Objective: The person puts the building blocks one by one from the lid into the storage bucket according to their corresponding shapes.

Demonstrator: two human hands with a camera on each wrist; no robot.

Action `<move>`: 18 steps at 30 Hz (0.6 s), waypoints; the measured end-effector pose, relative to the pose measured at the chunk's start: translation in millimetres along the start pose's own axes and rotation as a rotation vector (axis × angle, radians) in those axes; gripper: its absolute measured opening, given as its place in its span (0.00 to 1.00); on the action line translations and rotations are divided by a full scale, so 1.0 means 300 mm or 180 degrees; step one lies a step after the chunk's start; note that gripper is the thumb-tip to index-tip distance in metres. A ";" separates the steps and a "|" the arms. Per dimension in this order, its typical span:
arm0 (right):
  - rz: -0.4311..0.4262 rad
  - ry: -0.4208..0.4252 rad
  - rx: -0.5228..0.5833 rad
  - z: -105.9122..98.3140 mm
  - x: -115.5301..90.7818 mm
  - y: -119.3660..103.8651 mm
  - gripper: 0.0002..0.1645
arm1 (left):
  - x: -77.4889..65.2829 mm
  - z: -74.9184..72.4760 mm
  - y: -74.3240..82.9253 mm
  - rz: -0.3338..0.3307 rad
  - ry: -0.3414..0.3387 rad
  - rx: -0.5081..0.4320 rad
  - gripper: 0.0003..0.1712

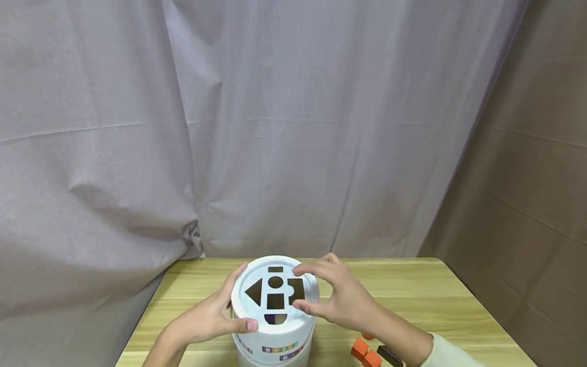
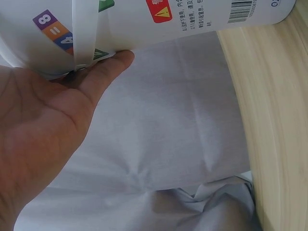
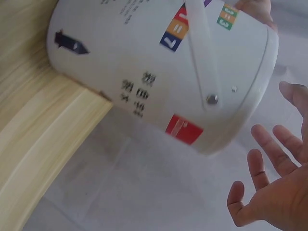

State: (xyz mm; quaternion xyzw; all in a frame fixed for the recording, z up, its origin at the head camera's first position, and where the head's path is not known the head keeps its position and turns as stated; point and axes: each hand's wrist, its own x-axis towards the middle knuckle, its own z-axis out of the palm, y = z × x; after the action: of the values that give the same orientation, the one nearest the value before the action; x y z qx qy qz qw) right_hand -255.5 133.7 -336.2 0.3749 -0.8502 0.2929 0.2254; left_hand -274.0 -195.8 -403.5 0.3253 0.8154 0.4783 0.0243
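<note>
- Looking down from the head view, a white bucket (image 1: 275, 311) stands on the wooden table (image 1: 412, 295) near its front edge, its lid (image 1: 275, 298) cut with shape holes. The left hand (image 1: 208, 318) wraps the bucket's left side, thumb lying on the lid's rim. The right hand (image 1: 341, 300) is at the lid's right edge, fingers spread and bent over it, thumb at the rim; whether it truly grips cannot be told. Orange blocks (image 1: 365, 352) and a dark block (image 1: 390, 355) lie on the table just right of the bucket.
- In the left wrist view, the left hand (image 2: 43, 125) presses against the bucket (image 2: 144, 19) by its white handle strap (image 2: 84, 33).
- In the right wrist view, the right hand (image 3: 274, 192) is spread wide, fingers straight, apart from the bucket's wall (image 3: 144, 72).
</note>
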 end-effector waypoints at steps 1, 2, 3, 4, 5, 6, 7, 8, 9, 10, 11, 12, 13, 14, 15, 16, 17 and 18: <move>0.0034 -0.0006 -0.0012 -0.011 -0.008 0.006 0.34 | -0.001 0.001 -0.001 -0.0021 -0.0001 -0.0006 0.73; 0.0059 -0.0012 -0.0024 -0.021 -0.017 0.012 0.34 | -0.002 0.002 -0.002 -0.0026 -0.0005 -0.0008 0.73; 0.0078 -0.0016 -0.0042 -0.032 -0.026 0.018 0.34 | -0.002 0.002 -0.004 -0.0003 -0.0011 -0.0016 0.73; 0.0099 -0.0016 -0.0073 -0.044 -0.035 0.025 0.34 | -0.003 0.002 -0.004 -0.0009 -0.0013 -0.0006 0.73; 0.0107 -0.0009 -0.0093 -0.055 -0.044 0.032 0.34 | -0.005 0.002 -0.005 -0.0017 -0.0010 -0.0005 0.73; 0.0124 0.0000 -0.0123 -0.066 -0.055 0.039 0.34 | -0.005 0.002 -0.007 -0.0007 -0.0012 0.0002 0.72; 0.0134 0.0015 -0.0153 -0.077 -0.064 0.046 0.34 | -0.007 0.002 -0.008 -0.0011 -0.0007 0.0008 0.72; 0.0153 0.0028 -0.0198 -0.087 -0.075 0.053 0.33 | -0.007 0.001 -0.010 0.0023 -0.0006 0.0017 0.72; 0.0180 0.0040 -0.0240 -0.096 -0.086 0.061 0.33 | -0.008 0.000 -0.011 0.0048 -0.0003 0.0023 0.72; 0.0216 0.0049 -0.0289 -0.105 -0.098 0.068 0.32 | -0.009 0.000 -0.011 0.0063 0.0003 0.0038 0.72; 0.0251 0.0059 -0.0330 -0.113 -0.110 0.077 0.32 | -0.009 -0.001 -0.013 0.0092 0.0008 0.0041 0.72; 0.0288 0.0066 -0.0372 -0.119 -0.124 0.086 0.32 | -0.009 -0.002 -0.014 0.0129 0.0011 0.0055 0.72; 0.0309 0.0077 -0.0414 -0.125 -0.138 0.095 0.31 | -0.008 -0.002 -0.014 0.0149 0.0014 0.0066 0.72; 0.0330 0.0087 -0.0459 -0.131 -0.153 0.105 0.31 | -0.007 -0.002 -0.014 0.0167 0.0010 0.0070 0.72; 0.0343 0.0103 -0.0491 -0.135 -0.169 0.115 0.31 | -0.006 -0.002 -0.014 0.0175 0.0003 0.0066 0.72; 0.0346 0.0122 -0.0534 -0.139 -0.187 0.126 0.30 | -0.004 -0.001 -0.014 0.0181 -0.0006 0.0067 0.72; 0.0343 0.0137 -0.0556 -0.142 -0.205 0.137 0.30 | -0.002 -0.001 -0.013 0.0188 -0.0018 0.0066 0.72; 0.0345 0.0147 -0.0580 -0.145 -0.226 0.148 0.30 | 0.000 0.000 -0.012 0.0197 -0.0030 0.0064 0.71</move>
State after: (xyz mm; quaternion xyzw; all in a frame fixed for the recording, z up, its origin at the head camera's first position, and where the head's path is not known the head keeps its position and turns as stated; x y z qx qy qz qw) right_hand -240.8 221.3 -360.1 0.2994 -0.8869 0.2347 0.2619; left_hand -275.9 -197.0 -406.5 0.3528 0.8096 0.4691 0.0101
